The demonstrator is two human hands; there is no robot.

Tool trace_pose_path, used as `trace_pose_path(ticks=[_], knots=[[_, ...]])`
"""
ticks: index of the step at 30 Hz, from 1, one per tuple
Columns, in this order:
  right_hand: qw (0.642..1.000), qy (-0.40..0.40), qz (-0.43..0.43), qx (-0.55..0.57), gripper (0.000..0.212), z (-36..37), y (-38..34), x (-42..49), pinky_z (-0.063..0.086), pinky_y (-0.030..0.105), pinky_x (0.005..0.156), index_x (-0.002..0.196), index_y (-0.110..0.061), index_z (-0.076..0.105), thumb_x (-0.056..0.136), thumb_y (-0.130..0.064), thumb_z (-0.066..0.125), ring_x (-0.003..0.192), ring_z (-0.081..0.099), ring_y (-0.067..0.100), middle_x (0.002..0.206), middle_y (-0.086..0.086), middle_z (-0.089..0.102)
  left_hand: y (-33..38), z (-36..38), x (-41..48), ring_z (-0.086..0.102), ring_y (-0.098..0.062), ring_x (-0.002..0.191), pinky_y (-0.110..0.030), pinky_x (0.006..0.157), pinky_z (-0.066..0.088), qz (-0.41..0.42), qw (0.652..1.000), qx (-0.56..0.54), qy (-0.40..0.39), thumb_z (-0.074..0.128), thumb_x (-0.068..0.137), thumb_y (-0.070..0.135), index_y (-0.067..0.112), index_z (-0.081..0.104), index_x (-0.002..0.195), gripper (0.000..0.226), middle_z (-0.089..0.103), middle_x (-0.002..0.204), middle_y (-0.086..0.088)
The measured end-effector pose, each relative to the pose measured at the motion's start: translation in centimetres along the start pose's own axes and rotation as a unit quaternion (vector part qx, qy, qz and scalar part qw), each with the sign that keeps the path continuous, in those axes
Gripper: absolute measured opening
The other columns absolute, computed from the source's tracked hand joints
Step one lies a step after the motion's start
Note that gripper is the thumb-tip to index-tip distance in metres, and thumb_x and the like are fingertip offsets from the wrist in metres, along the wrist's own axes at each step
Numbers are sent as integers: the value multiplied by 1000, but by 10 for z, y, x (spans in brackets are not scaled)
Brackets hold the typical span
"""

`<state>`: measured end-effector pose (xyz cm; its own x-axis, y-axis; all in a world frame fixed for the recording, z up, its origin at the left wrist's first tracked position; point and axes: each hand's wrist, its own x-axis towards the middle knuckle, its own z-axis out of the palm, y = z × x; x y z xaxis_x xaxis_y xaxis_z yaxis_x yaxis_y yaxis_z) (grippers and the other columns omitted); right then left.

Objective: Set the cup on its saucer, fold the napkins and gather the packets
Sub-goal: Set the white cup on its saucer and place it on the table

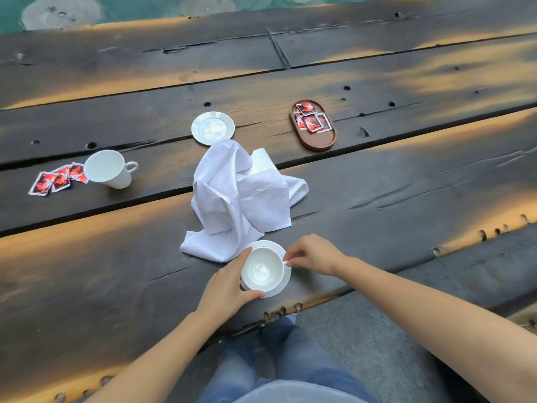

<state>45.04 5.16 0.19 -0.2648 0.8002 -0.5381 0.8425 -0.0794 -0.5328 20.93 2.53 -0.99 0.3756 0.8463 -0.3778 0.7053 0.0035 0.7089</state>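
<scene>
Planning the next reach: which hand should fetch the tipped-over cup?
Left, probably. The tipped cup lies far left beside loose packets, on the left hand side; the right hand would cross the napkins.

A dark, weathered wooden table (377, 181) made of broad planks fills most of the view. Long gaps run between the planks, and the wood shows cracks, knots and small round holes. Warm amber light falls across it in slanting streaks, leaving the rest in shadow. Past the far edge lies a teal floor (139, 5) with pale round patterns. Beneath the near edge is grey concrete ground (363, 338).
</scene>
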Motion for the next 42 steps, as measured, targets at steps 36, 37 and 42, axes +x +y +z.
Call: trace_pose_path(ticks=[36,37,42], knots=[[998,-48,-40,28,21,-47,-12,8,53,35,90,101,-25,69,82,-32,67,95,66,4,99,-9,72,-16,-21,-36,45,1,125,-19,93,39,-40,997,-15,72,73,67,57,51,27,139,86,51,135,23],[997,-52,-50,30,21,-53,-18,10,53,34,90,101,-25,69,81,-32,68,95,65,2,99,-10,72,-19,-26,-40,45,0,126,-19,94,39,-48,995,-12,86,73,68,55,49,28,140,85,51,137,19],[988,-69,-137,17,24,-76,-62,29,52,23,89,107,-24,69,83,-28,69,91,64,-4,97,-18,69,-22,-58,-48,46,-3,126,-23,93,41,-81,982,-16,172,74,70,51,49,29,140,83,47,139,22]])
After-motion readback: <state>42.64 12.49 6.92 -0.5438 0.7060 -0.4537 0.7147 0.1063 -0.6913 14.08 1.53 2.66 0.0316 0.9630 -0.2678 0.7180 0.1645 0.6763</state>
